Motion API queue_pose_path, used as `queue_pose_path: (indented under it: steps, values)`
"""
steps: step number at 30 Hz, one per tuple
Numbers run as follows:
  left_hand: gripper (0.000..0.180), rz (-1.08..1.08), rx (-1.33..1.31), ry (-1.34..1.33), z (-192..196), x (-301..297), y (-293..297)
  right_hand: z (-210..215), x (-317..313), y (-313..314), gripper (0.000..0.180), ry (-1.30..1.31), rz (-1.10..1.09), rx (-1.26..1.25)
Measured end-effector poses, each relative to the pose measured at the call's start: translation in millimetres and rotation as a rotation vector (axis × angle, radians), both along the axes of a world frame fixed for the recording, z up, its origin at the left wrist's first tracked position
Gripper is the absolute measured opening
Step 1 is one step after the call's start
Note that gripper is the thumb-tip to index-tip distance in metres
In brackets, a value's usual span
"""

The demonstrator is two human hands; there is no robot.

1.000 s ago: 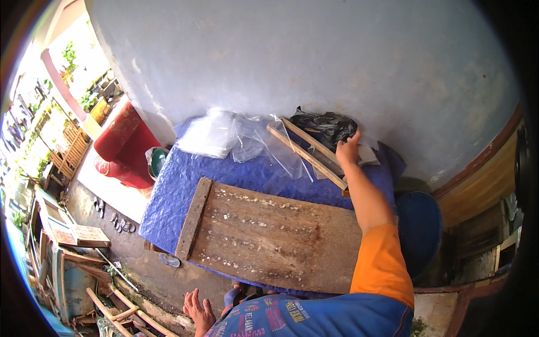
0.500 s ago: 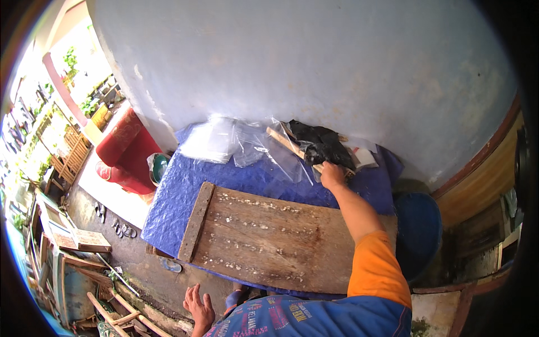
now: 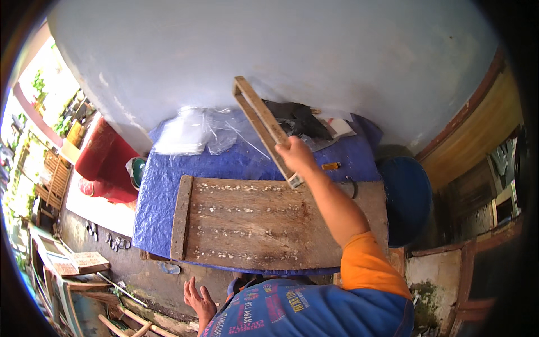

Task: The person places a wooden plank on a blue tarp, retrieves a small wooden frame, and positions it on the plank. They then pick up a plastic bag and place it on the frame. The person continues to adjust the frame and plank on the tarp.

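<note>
The right hand is closing its grip around a narrow wooden frame, fingers wrapped over one rail near the frame's lower end, and is holding it lifted and tilted so that its far end is pointing up toward the pale wall. The frame's lower corner is hanging just above the far edge of the board, a wide, weathered plank with rows of pale bits across it, which is lying flat on the counter; a blue tarp is covering that counter. Beyond the board, at the wall, clear plastic bags are lying crumpled to the left of the frame, and a black bag is lying just behind it. A small orange thing is lying on the tarp just right of the hand. To the right of the board a blue barrel is standing beside the counter. The left hand is hanging below the board's near edge, off the counter, fingers spread wide and holding nothing.
</note>
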State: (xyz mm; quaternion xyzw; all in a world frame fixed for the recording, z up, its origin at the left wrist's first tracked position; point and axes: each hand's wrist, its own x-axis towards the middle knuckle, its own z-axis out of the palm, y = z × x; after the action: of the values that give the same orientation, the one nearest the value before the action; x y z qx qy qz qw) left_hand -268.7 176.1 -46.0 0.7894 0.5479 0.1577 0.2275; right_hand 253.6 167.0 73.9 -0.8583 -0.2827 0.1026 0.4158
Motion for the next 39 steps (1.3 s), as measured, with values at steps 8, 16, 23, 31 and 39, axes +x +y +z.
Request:
queue_pose_path:
  steps: [8,16,23,31,39]
  values:
    - [0.058,-0.135,0.252,-0.221,49.3,23.5,47.5,30.0,-115.6,-41.6,0.040,-0.201,0.172,0.134]
    - [0.073,-0.148,-0.459,-1.110,92.0,104.6,75.7,25.0,-181.4,-116.9,0.044,-0.329,0.444,0.098]
    - [0.071,-0.213,-0.663,-1.380,83.5,146.9,36.5,24.1,-235.7,-156.1,0.049,-0.106,0.624,0.004]
    - [0.063,-0.058,-0.704,-1.669,114.2,122.5,59.5,16.4,-227.8,-168.4,0.048,0.000,0.791,0.046]
    - [0.062,0.207,-0.475,-1.724,127.3,84.5,80.0,5.4,-228.0,-168.8,0.044,0.069,1.030,0.185]
